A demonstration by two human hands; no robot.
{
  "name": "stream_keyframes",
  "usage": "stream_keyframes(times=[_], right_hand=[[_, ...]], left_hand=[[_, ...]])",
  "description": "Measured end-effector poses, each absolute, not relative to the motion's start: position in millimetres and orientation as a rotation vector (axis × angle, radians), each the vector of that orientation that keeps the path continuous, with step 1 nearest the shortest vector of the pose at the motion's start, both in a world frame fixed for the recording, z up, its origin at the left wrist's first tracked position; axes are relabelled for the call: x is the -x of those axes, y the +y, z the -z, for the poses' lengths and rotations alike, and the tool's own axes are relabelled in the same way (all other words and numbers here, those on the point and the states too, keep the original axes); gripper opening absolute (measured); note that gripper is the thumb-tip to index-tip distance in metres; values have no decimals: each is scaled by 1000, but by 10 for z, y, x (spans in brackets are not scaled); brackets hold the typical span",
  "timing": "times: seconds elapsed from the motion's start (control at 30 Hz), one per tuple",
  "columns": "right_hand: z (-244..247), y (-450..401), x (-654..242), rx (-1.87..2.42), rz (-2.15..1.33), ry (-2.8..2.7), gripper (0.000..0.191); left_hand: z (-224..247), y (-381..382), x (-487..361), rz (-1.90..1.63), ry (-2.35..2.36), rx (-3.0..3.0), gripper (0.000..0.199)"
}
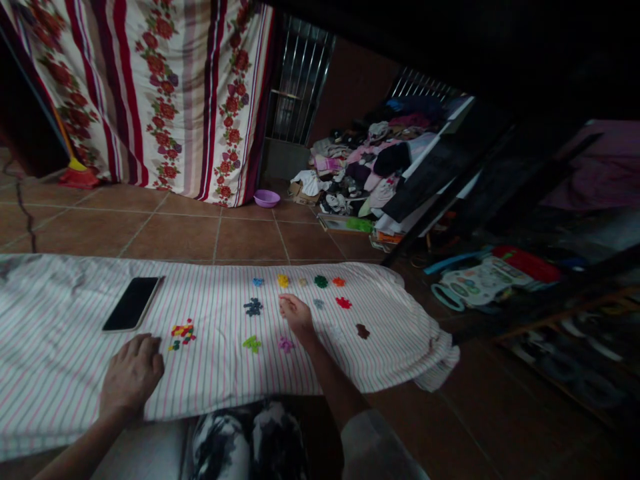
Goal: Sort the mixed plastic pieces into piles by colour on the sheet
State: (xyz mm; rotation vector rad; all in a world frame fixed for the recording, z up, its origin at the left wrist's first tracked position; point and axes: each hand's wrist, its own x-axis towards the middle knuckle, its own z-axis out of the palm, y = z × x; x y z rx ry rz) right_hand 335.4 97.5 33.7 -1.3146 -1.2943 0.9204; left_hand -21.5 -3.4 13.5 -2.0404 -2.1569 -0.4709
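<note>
My left hand (133, 373) rests palm down on the striped cloth (210, 380), fingers laid out and holding nothing visible. Just right of it lies a mixed pile of small red, yellow and green pieces (183, 333). My right hand (296, 313) is over the cloth with its fingers pinched together; whatever is between the fingertips is too small to make out. Small yellow pieces (283, 281) lie just beyond those fingertips, and dark blue-grey pieces (253, 307) are to their left. Nearer me are lime green pieces (253, 344) and purple pieces (286, 344).
Blue (257, 282), dark green (321, 281), orange (339, 282), red (343, 303) and brown pieces (363, 331) form separate piles. A phone (132, 304) lies at the left. Beyond are a purple basin (267, 198), a clothes heap (375, 153) and a curtain (175, 100).
</note>
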Motion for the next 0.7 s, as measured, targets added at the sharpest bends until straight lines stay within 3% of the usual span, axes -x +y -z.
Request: stream_keyframes(times=[0.17, 0.37, 0.7], right_hand=[[-378, 981, -4198, 1506, -663, -1156, 43], [-333, 962, -5029, 1782, -344, -1259, 37], [-199, 1073, -5415, 2050, -132, -1342, 32]], left_hand=[[-147, -33, 214, 483, -2184, 2044, 38], [-112, -28, 238, 506, -2194, 2067, 38], [-111, -21, 238, 478, -2166, 2067, 39]])
